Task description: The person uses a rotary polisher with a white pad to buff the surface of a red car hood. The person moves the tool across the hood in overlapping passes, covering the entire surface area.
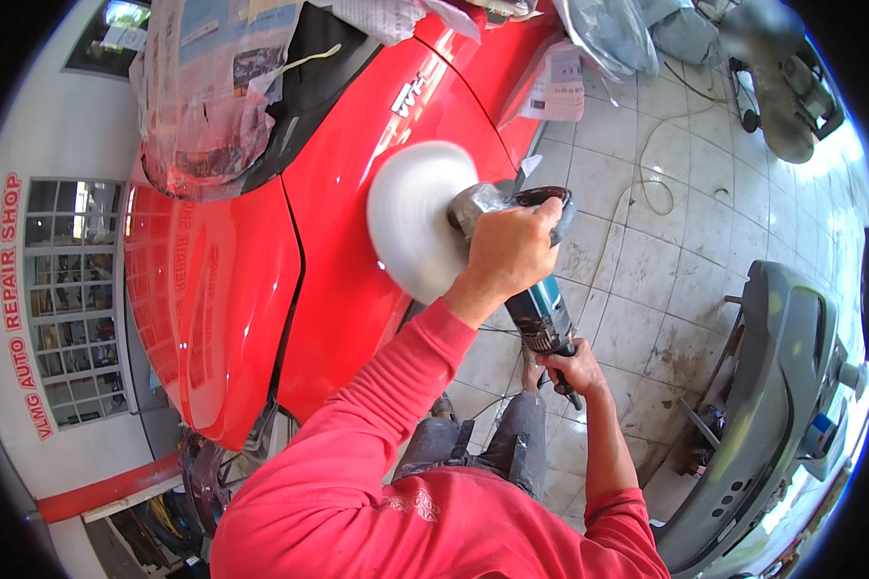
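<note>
A power polisher point(539, 307) with a teal body and a round white pad point(413, 218) is pressed against a glossy red car panel point(338, 241). The pad looks blurred, as if spinning. My left hand point(512, 249) is shut over the front handle on the grey head of the polisher. Lower down, my right hand point(572, 369) grips the rear handle where the cord leaves the tool. Both arms wear red sleeves.
Newspaper and plastic sheet point(212, 87) mask the car's window at the upper left. A detached grey bumper point(782, 386) stands on the tiled floor point(666, 261) at the right. A pale cable point(647, 183) loops across the tiles. A shop wall with windows point(68, 289) curves along the left.
</note>
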The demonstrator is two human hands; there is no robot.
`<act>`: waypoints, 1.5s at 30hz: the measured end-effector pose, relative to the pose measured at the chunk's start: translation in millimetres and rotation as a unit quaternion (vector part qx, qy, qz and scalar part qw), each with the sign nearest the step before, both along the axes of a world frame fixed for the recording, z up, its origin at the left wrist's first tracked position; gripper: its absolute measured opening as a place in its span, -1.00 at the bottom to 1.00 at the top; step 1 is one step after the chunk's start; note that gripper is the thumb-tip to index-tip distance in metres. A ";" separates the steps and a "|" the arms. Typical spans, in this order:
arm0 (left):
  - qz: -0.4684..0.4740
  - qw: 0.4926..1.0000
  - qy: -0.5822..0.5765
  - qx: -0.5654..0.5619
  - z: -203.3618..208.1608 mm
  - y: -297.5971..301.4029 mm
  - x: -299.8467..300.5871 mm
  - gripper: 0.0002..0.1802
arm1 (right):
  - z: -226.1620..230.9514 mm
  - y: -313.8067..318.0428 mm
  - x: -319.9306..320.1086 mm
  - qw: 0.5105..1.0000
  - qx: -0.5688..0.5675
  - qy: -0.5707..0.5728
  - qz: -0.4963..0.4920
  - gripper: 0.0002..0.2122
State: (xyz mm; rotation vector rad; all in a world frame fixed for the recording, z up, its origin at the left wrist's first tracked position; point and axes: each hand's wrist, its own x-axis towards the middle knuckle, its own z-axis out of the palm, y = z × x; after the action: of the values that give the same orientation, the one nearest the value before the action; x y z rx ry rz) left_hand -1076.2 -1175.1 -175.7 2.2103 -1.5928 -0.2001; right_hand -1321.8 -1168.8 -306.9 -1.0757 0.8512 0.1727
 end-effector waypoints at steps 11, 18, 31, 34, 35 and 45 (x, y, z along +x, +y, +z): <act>-0.035 0.998 -0.044 0.021 -12.9 -66.0 37.6 -0.81 | -41.4 2.0 53.7 0.984 0.125 -0.091 -0.084 -0.80; 0.054 0.994 -0.008 -0.097 12.1 129.4 -46.1 -0.43 | -37.8 78.2 -41.9 0.998 -0.032 0.028 0.042 -0.86; 0.042 0.991 0.028 -0.126 27.0 107.4 -15.2 -0.70 | 2.8 57.2 -15.0 0.995 -0.090 -0.005 0.045 -0.86; 0.054 0.983 0.020 -0.173 24.7 183.7 -47.8 -0.64 | -25.7 102.0 -49.6 0.994 -0.094 0.051 0.024 -0.82; 0.064 0.981 0.005 -0.183 22.0 214.4 -57.5 -0.58 | -34.3 120.2 -57.2 0.991 -0.113 0.060 0.041 -0.79; 0.021 0.991 -0.078 -0.108 43.2 355.8 -79.8 -0.40 | -48.5 280.1 -42.0 0.992 -0.017 -0.031 0.124 -0.66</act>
State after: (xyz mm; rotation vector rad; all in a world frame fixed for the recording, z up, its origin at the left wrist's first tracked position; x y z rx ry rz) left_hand -1155.9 -819.4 -132.5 2.1320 -1.5625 0.1541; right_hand -1363.8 -888.8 -355.5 -1.2123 0.6652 0.3324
